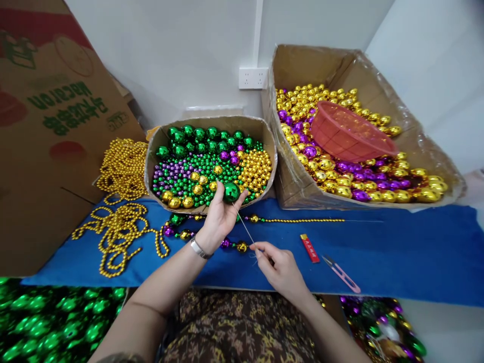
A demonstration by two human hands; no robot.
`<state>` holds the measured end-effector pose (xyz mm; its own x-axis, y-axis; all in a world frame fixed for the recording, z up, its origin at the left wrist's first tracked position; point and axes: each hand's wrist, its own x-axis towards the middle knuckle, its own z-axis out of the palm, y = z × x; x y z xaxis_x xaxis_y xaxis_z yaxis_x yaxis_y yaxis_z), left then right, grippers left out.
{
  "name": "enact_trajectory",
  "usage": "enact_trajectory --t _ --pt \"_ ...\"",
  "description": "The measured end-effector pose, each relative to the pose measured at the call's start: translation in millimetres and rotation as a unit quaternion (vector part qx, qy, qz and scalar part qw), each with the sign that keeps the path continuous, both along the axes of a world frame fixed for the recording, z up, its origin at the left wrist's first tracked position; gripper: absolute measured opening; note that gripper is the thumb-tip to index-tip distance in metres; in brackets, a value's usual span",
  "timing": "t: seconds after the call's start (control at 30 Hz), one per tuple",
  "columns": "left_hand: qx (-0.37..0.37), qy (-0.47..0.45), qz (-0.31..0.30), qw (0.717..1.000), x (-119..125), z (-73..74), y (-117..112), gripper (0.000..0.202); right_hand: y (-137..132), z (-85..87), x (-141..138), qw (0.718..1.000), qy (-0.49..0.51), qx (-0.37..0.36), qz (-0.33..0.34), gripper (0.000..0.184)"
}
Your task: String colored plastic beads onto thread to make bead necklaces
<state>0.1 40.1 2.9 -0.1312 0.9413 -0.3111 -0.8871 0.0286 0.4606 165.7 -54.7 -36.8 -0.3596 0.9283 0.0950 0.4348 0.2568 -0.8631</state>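
Observation:
Between the fingers of my left hand (221, 214) is a large shiny green bead (231, 192), held over the near rim of the small box. My right hand (282, 269) pinches a thin needle (246, 229) that slants up to the underside of that bead; whether its tip is inside the hole I cannot tell. Fine thread trails by the right fingertips. Behind and below the hands, a beaded strand (242, 246) of gold, purple and green lies on the blue cloth, its gold small-bead end (306, 220) stretching right.
The small cardboard box (148, 176) holds green, purple and gold beads. A larger box (302, 194) holds gold and purple beads and a red basket (351, 133). Gold bead chains (121, 227) lie left. A red lighter (310, 248) and pink thread snips (342, 274) lie right.

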Motion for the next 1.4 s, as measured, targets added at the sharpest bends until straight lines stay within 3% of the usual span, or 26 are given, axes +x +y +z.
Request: enact_trajectory --t 0.2,0.37,0.53,0.7,0.83,1.1,1.3,1.4 --pt "0.025 0.028 0.014 0.999 4 0.7 -4 0.021 0 1.3 -2 0.999 0.016 -0.034 -0.007 0.030" --pt "0.049 0.041 0.055 0.996 9 1.6 -8 0.017 -9 -0.6 -16 0.981 0.114 -0.157 0.002 0.033" --pt "0.026 0.017 0.064 0.997 10 4.8 -8 0.018 -14 -5.0 -29 0.982 0.126 -0.136 -0.031 0.027" --pt "-0.020 0.022 0.013 0.999 5 10.9 -6 0.025 -11 -5.4 -23 0.929 0.271 -0.251 0.001 0.034" --pt "-0.068 0.004 -0.014 0.998 -1 14.5 -5 0.034 -10 -1.4 -12 0.941 0.245 -0.233 0.000 0.038" --pt "-0.057 0.018 -0.024 0.998 0 10.9 -9 0.039 -11 2.6 -11 0.960 0.193 -0.203 -0.004 0.040" --pt "-0.044 0.027 -0.020 0.998 1 9.9 -10 0.036 -10 4.4 -11 0.960 0.191 -0.205 -0.008 0.039" --pt "-0.007 0.050 0.002 0.999 2 6.1 -11 0.031 -12 2.0 -12 0.942 0.233 -0.241 -0.004 0.038"
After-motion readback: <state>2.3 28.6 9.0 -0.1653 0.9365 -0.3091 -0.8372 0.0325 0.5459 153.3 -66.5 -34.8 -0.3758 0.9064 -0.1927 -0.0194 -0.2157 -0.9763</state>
